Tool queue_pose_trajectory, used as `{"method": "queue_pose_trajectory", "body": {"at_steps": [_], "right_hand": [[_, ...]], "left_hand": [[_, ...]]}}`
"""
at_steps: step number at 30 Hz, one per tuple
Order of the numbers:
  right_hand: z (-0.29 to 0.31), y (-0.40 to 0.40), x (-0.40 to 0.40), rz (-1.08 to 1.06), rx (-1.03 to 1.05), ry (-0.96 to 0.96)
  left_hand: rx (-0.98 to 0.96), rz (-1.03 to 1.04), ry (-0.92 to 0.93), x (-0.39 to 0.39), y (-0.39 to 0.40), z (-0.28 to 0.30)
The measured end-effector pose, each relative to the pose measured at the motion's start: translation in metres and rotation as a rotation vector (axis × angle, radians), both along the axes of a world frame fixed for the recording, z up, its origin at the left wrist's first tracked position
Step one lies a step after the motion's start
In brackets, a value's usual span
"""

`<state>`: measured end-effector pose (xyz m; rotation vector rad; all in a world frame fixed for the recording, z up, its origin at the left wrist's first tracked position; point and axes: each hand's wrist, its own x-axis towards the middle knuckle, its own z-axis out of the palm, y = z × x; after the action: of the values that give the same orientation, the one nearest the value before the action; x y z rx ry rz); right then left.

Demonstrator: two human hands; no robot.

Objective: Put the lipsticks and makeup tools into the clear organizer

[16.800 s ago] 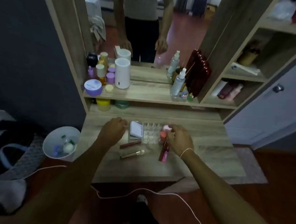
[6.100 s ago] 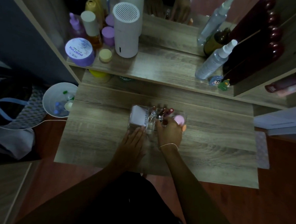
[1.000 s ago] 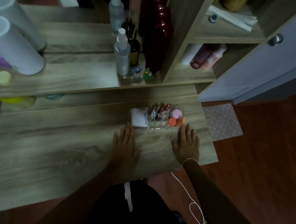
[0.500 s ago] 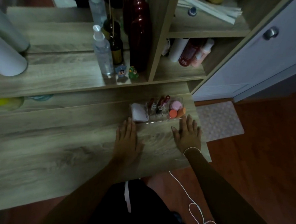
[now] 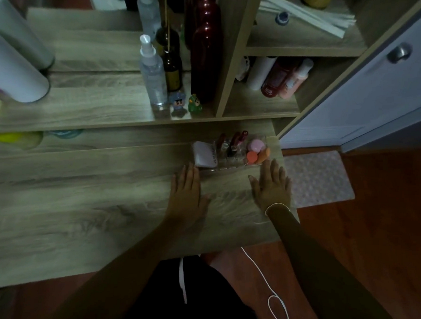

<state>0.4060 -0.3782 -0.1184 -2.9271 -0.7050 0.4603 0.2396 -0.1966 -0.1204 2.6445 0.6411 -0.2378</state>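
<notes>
**Hands rest flat beside a filled organizer**

On the wooden dressing table, just in front of the clear organizer, a person's two bare hands lie palm-down with fingers stretched out, neither holding anything. The left hand sits before the organizer's left end, its fingertips just short of the white compact that stands in that end compartment. The right hand lies before the organizer's right end, its longest fingertip close to the corner; whether it touches the plastic cannot be told. A thin pale band circles the right wrist.

The organizer stands near the table's back right corner. Its middle slots hold several lipsticks, standing and leaning slightly. Its right compartment holds makeup sponges: a pink sponge at the back, an orange sponge in front, and another orange piece beside it.

Behind the organizer, on the raised shelf, stand a clear spray bottle, a dark brown bottle, a tall dark red vase and two small figurines. Right of the organizer and below table level, a pale mat lies on the reddish floor. A white cord trails on the floor beneath the right forearm.
</notes>
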Motion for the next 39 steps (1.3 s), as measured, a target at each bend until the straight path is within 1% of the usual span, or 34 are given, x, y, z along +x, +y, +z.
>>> {"method": "queue_pose_trajectory", "body": {"at_steps": [8, 14, 19, 27, 29, 34, 36, 39], "right_hand": [[-0.003, -0.001, 0.0, 0.0, 0.001, -0.005], [-0.002, -0.001, 0.0, -0.004, 0.004, -0.02], [0.002, 0.0, -0.011, -0.044, 0.062, -0.035], [-0.01, -0.003, -0.077, -0.179, 0.031, 0.001], [-0.013, -0.003, -0.096, -0.209, 0.015, 0.018], [-0.01, -0.001, -0.141, -0.312, 0.017, 0.061], [-0.005, 0.002, -0.158, -0.364, 0.022, 0.07], [0.002, 0.009, -0.18, -0.437, 0.081, 0.042]], "left_hand": [[-0.012, 0.005, 0.024, 0.005, 0.003, 0.001], [-0.01, 0.015, 0.006, 0.005, 0.004, -0.001], [-0.012, 0.018, -0.026, -0.004, -0.002, -0.006], [0.038, -0.203, 0.024, -0.039, -0.005, -0.022], [0.023, -0.25, 0.021, -0.042, 0.001, -0.024], [0.05, -0.397, 0.08, -0.042, 0.018, -0.019], [0.069, -0.466, 0.066, -0.044, 0.022, -0.01], [0.085, -0.53, -0.024, -0.047, 0.026, 0.001]]}}
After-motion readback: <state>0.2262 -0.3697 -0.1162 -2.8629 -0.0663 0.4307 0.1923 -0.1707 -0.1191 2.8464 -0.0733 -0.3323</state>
